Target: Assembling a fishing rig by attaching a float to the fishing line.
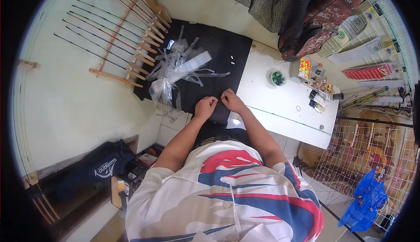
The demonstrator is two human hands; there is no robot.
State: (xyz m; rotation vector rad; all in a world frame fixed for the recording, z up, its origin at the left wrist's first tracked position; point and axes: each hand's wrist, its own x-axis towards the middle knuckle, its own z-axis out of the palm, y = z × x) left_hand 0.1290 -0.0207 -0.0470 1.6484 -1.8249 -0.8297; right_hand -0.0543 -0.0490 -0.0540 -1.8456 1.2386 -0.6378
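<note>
My left hand (206, 107) and my right hand (233, 100) are close together, a small gap apart, above the front part of a black cloth (216, 41) on the table. The fingers of both hands are curled with the fingertips pinched. Anything between them is too small to tell. Beyond my left hand lies a tangle of clear plastic strips (167, 87) around a whitish plastic sleeve or roll (193, 64). Two small white pieces (232, 60) rest on the cloth farther out from my hands.
Slim fishing rods (101, 31) stand in a wooden rack (144, 49) at the left wall. On the white tabletop (262, 94) are a small bowl of green items (278, 78) and a compartment organizer (316, 79). A camouflage bag (325, 15) hangs above the right side.
</note>
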